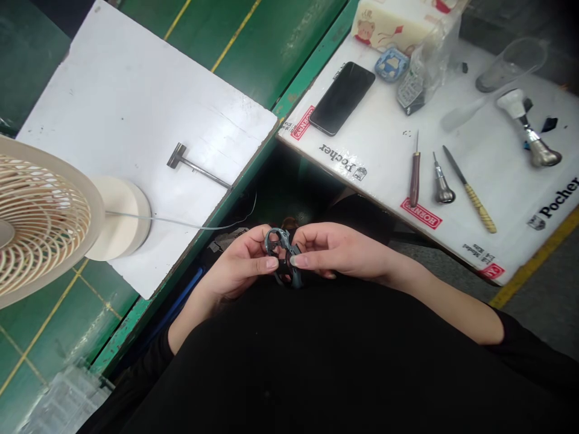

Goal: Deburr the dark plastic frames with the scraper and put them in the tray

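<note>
Close to my body, both hands grip one small grey-blue plastic part (284, 237) with a curved outline, black pieces and openings inside it. My left hand (242, 262) pinches its left side, the thumb lying on the front. From the right, my right hand (332, 250) pinches the same part between thumb and bent fingers. The two thumb tips nearly meet over its middle. Its exact kind is not clear, and the fingers hide some of its edges.
A beige fan (124, 220) and a metal T-shaped tool (199, 167) occupy the left white board. On the right table lie a phone (342, 98), a brown-handled awl (415, 175), a short screwdriver (443, 187), a yellow-handled file (474, 196), a plastic cup (511, 66) and a plastic bag (425, 75).
</note>
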Tool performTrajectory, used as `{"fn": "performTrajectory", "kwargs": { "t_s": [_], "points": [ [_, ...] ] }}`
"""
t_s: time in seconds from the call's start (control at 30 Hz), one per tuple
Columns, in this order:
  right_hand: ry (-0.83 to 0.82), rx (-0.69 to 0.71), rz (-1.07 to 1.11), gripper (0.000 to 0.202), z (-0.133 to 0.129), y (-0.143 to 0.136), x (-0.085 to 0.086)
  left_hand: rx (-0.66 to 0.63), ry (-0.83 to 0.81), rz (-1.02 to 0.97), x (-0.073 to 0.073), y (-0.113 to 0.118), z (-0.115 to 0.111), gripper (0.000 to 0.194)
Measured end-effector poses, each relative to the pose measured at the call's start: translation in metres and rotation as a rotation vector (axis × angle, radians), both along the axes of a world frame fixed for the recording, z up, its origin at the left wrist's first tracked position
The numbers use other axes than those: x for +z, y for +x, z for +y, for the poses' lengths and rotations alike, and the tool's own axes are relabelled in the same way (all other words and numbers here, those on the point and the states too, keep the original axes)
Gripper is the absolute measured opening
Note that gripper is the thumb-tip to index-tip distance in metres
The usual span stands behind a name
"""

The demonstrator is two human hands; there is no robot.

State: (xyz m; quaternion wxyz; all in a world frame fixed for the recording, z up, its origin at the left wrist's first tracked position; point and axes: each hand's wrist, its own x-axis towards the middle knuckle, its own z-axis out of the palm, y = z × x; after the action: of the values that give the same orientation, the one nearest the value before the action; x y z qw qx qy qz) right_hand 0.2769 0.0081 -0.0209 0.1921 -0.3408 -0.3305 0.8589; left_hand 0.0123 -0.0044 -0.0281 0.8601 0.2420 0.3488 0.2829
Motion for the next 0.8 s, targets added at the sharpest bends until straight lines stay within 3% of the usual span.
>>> {"fn": "performTrajectory", "kwargs": {
  "t_s": [0.3,0.5,0.8],
  "points": [
    [0.08,-0.093,-0.007,0.048,-0.004,-0.0001,-0.0047,0.032,-0.037,0.009,0.0035,0.0028,0.0039,0.03],
    [0.387,-0.18,-0.225,0.044,-0.0033,-0.0052,-0.0085,0.034,-0.047,0.049,0.004,0.0007,0.0046,0.035],
    [0.353,-0.199,-0.156,0.043,0.0002,-0.0057,-0.0046,0.028,-0.05,0.051,0.0046,0.0025,0.006,0.036]
  ]
}}
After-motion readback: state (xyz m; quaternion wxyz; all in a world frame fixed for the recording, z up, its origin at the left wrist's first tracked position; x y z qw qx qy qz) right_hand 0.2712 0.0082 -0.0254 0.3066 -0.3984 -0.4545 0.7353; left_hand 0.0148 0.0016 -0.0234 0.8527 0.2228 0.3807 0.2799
